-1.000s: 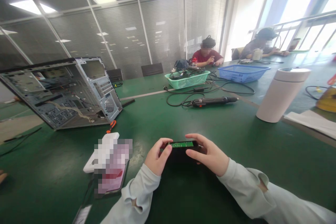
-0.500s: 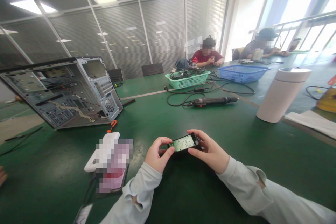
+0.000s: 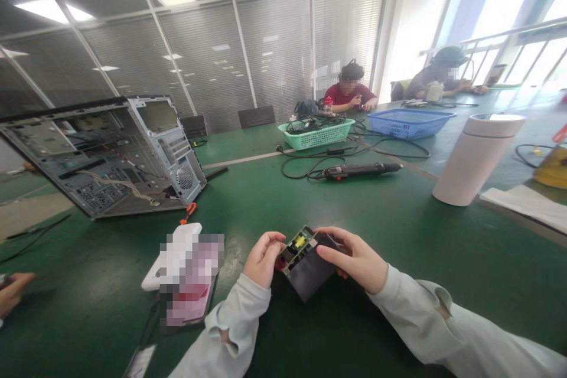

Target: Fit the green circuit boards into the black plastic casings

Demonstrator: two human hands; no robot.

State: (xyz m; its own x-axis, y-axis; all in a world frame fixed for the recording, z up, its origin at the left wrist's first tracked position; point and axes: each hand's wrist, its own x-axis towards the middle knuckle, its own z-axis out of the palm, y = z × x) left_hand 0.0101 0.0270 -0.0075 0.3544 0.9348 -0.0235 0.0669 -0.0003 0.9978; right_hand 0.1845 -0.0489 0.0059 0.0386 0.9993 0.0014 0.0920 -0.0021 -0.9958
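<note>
Between my hands is an opened black power adapter, tilted so that its dark flat side faces me. Along its upper left edge a green circuit board shows, with a yellow part on it. My left hand pinches the left end of the adapter, near the board. On the right side, my right hand has its thumb across the dark face and its fingers behind. The fingertips behind the adapter are partly hidden. Left of my left hand lie a white device and a pink phone, partly blurred out.
An open computer case stands at the left, beside orange-handled scissors. A corded electric screwdriver lies ahead, before a green basket of cables and a blue basket. A tumbler stands right. Another person's hand is far left.
The adapter has been turned in my hands: its pale board underside faced up before, now its dark side and the yellow part show. The other person's hand at the left has come further into view.
</note>
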